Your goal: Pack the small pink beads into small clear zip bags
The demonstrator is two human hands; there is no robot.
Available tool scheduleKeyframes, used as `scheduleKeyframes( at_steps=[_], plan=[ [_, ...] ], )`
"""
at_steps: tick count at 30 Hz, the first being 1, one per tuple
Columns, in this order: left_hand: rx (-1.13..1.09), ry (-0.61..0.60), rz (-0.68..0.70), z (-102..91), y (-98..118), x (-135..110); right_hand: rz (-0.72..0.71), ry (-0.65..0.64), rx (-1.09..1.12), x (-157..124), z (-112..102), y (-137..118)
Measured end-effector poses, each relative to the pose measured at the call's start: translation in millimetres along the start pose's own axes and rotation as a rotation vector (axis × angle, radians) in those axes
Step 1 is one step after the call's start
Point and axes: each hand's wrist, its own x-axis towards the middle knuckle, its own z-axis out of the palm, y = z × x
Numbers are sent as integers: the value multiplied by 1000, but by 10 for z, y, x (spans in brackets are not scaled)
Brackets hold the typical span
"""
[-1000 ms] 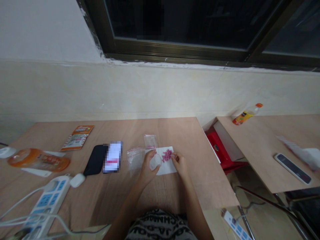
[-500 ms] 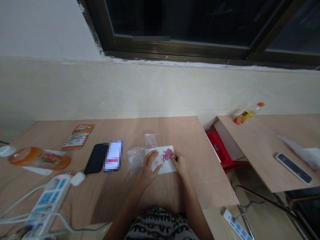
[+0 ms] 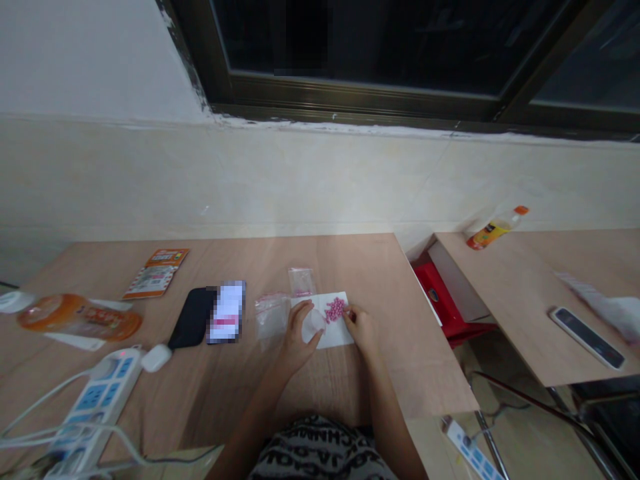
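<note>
A white sheet [image 3: 337, 340] lies on the table, with a cluster of small pink beads [image 3: 335, 309] on it. At the left of the beads, my left hand [image 3: 299, 340] curls its thumb and fingers around a clear, round, shallow piece [image 3: 313, 323]; its exact kind is hard to make out. My right hand [image 3: 362, 328] rests at the sheet's right edge. Its thumb and forefinger are pinched together beside the beads, and anything between the tips is too small to see. Behind the sheet is a small clear zip bag [image 3: 301, 280] with some pink in it.
Another clear zip bag [image 3: 271, 315] lies left of the sheet. Further left are a lit phone [image 3: 227, 312], a black phone [image 3: 193, 317], an orange packet [image 3: 156, 273], a drink bottle [image 3: 80, 317] and a power strip [image 3: 100, 400] with cables. A second table [image 3: 525, 300] stands at right.
Both hands stay almost in place. The clear round piece by my left hand shows more plainly now. The beads look unchanged.
</note>
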Motion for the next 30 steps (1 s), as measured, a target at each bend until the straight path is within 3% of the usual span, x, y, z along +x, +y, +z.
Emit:
scheduleKeyframes(
  at_steps=[8, 12, 16, 22, 30],
  plan=[
    [-125, -91, -76, 85, -91, -74, -83, 40, 510, -8, -31, -134],
    [-154, -104, -87, 101, -78, -74, -193, -53, 645, -84, -66, -374],
    [-163, -101, -111, 111, -94, -80, -249, -163, 642, -144, -85, -500],
    [-167, -84, -80, 111, -122, -83, -209, -106, 607, -72, -57, -318],
    [-162, -82, -86, 92, -60, -59, -62, -51, 166, -18, 3, 55]
  ],
)
